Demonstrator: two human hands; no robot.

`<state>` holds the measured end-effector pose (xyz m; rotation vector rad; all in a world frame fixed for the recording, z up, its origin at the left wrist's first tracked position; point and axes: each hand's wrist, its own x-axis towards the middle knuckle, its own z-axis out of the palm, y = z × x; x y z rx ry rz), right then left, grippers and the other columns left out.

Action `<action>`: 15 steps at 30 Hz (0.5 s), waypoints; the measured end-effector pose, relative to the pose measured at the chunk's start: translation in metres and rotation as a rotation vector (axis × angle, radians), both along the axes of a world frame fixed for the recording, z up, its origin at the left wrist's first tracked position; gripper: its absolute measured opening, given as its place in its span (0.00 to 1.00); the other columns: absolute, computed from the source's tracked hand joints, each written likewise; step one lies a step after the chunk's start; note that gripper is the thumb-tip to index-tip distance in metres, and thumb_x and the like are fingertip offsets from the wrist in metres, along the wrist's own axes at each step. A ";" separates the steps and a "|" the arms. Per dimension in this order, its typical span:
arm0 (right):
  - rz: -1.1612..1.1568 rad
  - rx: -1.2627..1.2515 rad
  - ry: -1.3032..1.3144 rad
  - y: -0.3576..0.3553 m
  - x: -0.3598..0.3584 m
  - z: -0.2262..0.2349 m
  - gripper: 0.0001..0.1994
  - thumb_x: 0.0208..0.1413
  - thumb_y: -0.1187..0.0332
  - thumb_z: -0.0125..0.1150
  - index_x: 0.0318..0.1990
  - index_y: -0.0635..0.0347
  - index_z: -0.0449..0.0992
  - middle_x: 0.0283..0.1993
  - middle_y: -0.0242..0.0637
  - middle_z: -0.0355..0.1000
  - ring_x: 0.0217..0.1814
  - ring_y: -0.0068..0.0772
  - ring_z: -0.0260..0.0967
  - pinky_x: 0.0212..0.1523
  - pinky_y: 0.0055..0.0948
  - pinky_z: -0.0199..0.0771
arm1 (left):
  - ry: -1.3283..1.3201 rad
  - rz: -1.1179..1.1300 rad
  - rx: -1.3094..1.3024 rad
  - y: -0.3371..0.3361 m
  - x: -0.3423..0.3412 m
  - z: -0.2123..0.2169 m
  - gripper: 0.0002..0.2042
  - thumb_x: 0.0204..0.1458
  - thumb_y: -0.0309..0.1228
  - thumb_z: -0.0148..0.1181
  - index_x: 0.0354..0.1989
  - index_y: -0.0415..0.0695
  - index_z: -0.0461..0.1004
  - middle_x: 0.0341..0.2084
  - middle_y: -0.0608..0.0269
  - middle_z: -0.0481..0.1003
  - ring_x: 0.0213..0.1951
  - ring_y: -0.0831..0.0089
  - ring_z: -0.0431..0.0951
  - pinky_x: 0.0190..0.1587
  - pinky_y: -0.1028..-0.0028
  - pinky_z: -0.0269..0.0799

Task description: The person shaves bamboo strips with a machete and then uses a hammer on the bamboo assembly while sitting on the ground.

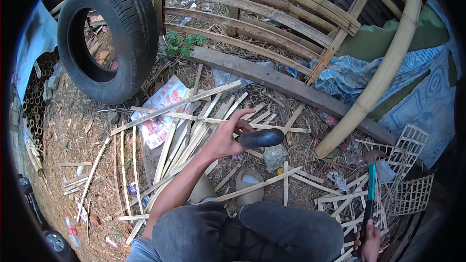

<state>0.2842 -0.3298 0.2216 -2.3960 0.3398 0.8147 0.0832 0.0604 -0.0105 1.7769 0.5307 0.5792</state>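
Above my knees, my left hand is closed round part of a smooth black handle with a rounded end, while its index finger stretches out ahead. What the handle belongs to is hidden. Low on the right, my right hand grips a hammer by its green and black handle, the brownish head pointing up and away from me. Beneath and beyond my left hand lies a loose pile of split bamboo strips. One bamboo strip crosses over my shoes, between my knees and the pile.
A black tyre stands at the far left. Across the back runs a bamboo rail frame, with a grey beam before it. A thick bamboo pole leans at the right near blue patterned cloth. Bamboo lattice pieces lie beside the hammer.
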 end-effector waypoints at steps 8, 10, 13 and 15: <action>0.401 0.805 -0.089 0.052 -0.004 0.025 0.27 0.62 0.45 0.58 0.42 0.66 0.66 0.18 0.30 0.58 0.12 0.20 0.53 0.12 0.21 0.53 | -0.095 -0.189 0.113 0.008 0.028 0.012 0.17 0.44 0.17 0.63 0.46 0.41 0.74 0.30 0.55 0.77 0.33 0.63 0.80 0.37 0.65 0.73; 0.425 0.889 0.254 0.084 -0.021 0.022 0.29 0.63 0.41 0.55 0.42 0.64 0.65 0.18 0.29 0.56 0.13 0.18 0.52 0.12 0.21 0.52 | -0.076 -0.082 -0.164 0.000 0.017 0.000 0.11 0.48 0.24 0.68 0.40 0.41 0.76 0.19 0.60 0.74 0.23 0.71 0.77 0.29 0.69 0.71; 0.389 0.688 0.494 0.102 -0.059 0.006 0.30 0.67 0.38 0.41 0.39 0.61 0.64 0.18 0.28 0.56 0.14 0.17 0.52 0.14 0.20 0.54 | -0.193 -0.062 0.192 -0.005 0.034 0.011 0.12 0.43 0.31 0.73 0.31 0.41 0.77 0.17 0.60 0.73 0.22 0.75 0.76 0.26 0.71 0.67; 0.384 0.625 0.480 0.096 -0.068 0.008 0.30 0.69 0.39 0.35 0.38 0.62 0.65 0.19 0.28 0.57 0.15 0.17 0.53 0.15 0.20 0.55 | -0.225 -0.037 0.147 0.000 0.041 0.029 0.10 0.44 0.30 0.71 0.30 0.40 0.77 0.17 0.60 0.73 0.20 0.76 0.75 0.25 0.70 0.66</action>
